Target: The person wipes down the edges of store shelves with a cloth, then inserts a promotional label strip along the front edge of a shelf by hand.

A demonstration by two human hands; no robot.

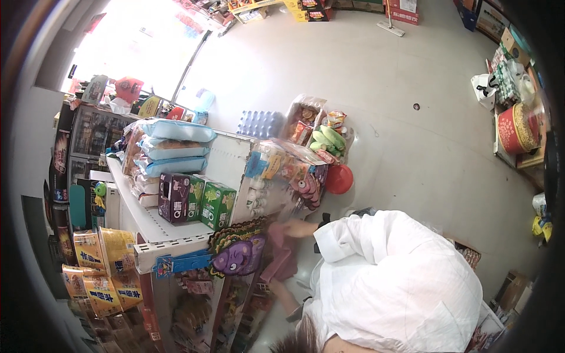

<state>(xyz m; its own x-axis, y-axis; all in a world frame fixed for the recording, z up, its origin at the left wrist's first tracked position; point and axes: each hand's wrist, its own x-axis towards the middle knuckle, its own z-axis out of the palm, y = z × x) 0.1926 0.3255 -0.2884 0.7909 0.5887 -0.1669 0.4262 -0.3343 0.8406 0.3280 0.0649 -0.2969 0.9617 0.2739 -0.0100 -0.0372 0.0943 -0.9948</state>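
Note:
A pink cloth (pixel 282 258) hangs between my hands beside the end of a white shelf unit (pixel 176 244). My right hand (pixel 296 229), below a white sleeve and a dark wristband, grips the cloth's upper part. Lower down, my left hand (pixel 277 289) is closed at the cloth's bottom edge; its fingers are blurred. Purple cartoon-printed packs (pixel 238 258) hang on the shelf end just left of the cloth. Above it are small white bottles (pixel 257 194) behind a clear panel and more hanging packs (pixel 311 185). My white shirt (pixel 397 282) fills the lower right.
Green and purple boxes (pixel 218 205) and blue-and-clear bread packs (pixel 178 132) stand on the shelf. Yellow noodle tubs (pixel 101 293) are stacked at the left. On the floor beyond are a red tub (pixel 339 179), bagged green produce (pixel 329 140) and shrink-wrapped bottles (pixel 260 123).

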